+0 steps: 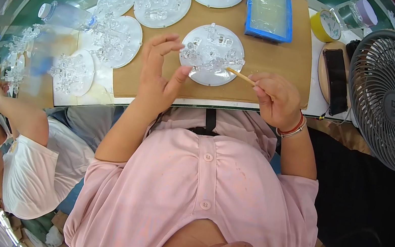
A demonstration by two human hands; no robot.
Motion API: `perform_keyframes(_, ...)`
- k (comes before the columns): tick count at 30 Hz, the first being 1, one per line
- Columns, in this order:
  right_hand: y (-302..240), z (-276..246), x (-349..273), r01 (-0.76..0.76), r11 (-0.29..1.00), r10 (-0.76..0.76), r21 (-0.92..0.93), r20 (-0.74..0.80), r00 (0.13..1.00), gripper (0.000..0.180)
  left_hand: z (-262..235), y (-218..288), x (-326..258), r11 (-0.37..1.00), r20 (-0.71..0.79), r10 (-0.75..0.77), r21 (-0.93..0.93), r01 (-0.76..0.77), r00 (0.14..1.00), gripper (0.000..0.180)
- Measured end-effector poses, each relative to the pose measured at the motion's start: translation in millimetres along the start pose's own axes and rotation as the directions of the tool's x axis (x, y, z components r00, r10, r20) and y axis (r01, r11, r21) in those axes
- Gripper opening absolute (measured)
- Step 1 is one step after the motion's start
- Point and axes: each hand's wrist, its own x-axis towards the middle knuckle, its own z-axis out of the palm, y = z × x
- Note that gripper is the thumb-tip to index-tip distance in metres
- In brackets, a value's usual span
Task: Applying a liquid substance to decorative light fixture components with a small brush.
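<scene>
In front of me a round white disc (208,76) lies on brown cardboard, with clear crystal-like pieces (211,54) clustered on top. My right hand (278,97) pinches a thin wooden stick (240,76), whose tip reaches the lower right of the clear pieces. At the disc's left edge my left hand (160,69) is raised, fingers apart and curved, with nothing seen in it. The fingertips are close to the disc; whether they touch it I cannot tell.
Several similar discs (163,3) stand behind and to the left. A blue-rimmed tray (266,35) sits at the back. To the right are a yellow tape roll (325,26), a clear jar (349,16), a black phone-like object (334,80) and a grey fan (390,101). A plastic bottle (65,16) and a co-worker (43,167) are at left.
</scene>
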Motion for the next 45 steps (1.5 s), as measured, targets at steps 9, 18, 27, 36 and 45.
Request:
perform_keyframes(9,0.2,0.9,-6.8,-0.118,0.993,0.117,0.003,-0.117,0.986,0.004,-5.3,-3.9,8.2,0.977,0.218,-0.204,-0.013,0.212,0.954,0.032)
perform_keyframes(18,7.8,11.2,-17.2,-0.181,0.979,0.193,0.097,-0.136,0.972,0.008,-4.6,-4.2,16.0,0.966,0.231,-0.245,-0.029,0.258,0.942,0.029)
perform_keyframes(27,3.2,0.0,-25.8,-0.287,0.948,0.311,0.135,-0.213,0.926,0.010,-2.4,-9.0,3.8,0.913,0.200,-0.318,-0.197,0.356,0.927,0.029)
perform_keyframes(36,-8.7,3.1,-18.2,-0.150,0.988,0.152,0.034,-0.069,0.986,0.007,5.3,0.3,-14.0,0.879,0.172,-0.342,-0.288,0.379,0.924,0.024)
perform_keyframes(45,-2.8,-0.9,-10.5,-0.138,0.986,0.124,-0.093,-0.146,0.981,0.006,22.4,3.9,-17.3,0.910,0.087,-0.269,-0.304,0.283,0.959,0.025)
